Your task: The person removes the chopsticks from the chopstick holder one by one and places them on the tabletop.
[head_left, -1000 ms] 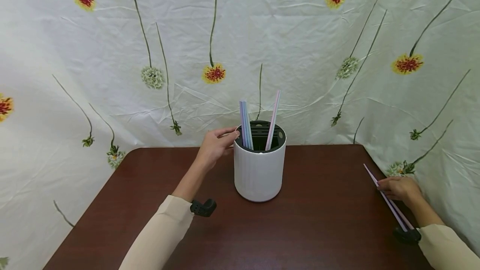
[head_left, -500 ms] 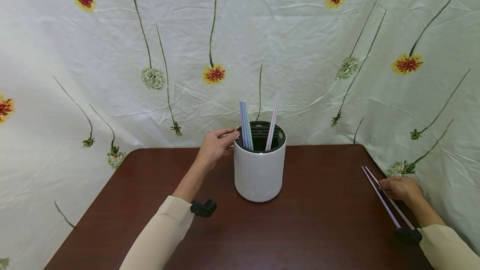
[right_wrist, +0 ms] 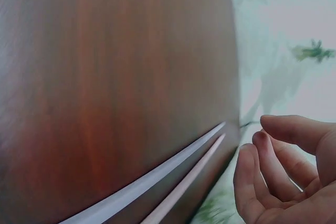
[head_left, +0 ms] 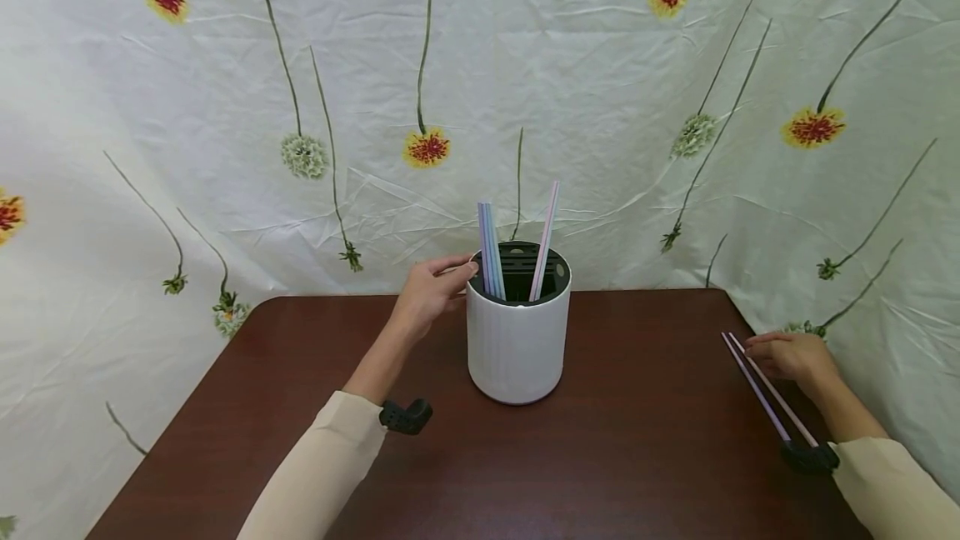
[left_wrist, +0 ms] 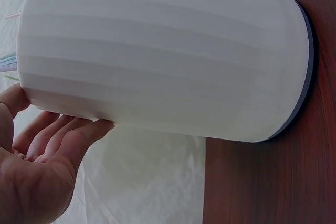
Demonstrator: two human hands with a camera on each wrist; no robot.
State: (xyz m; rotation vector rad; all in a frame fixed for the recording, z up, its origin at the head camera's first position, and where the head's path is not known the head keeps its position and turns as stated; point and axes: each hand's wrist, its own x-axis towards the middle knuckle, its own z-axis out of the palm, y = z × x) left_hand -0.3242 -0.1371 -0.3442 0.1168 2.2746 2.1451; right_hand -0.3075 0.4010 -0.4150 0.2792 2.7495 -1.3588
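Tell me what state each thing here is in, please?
White holder: upright on the table.
Blue sticks: standing in the holder.
Pink stick: leaning in the holder.
Two loose sticks: flat on the table.
Left hand: fingers on the holder's rim.
Right hand: beside the loose sticks, holding nothing.

Bright, even, soft light; head view sharp, wrist views soft.
Head view: flat diffuse light, faint shadows under the white holder [head_left: 515, 340] and both forearms, mild sheen on the table [head_left: 645, 440], cloth backdrop [head_left: 600, 90] bows at the edges from a wide lens. Left wrist view: holder [left_wrist: 163, 56] evenly lit, slightly washed out, left hand [left_wrist: 37, 166] in shade below it, fingertips [left_wrist: 100, 126] soft. Right wrist view: table [right_wrist: 105, 77] smeared by motion blur, chopsticks [right_wrist: 173, 177] left of the right hand [right_wrist: 283, 177] fuzzy, cloth beyond the fingers [right_wrist: 273, 140] out of focus.
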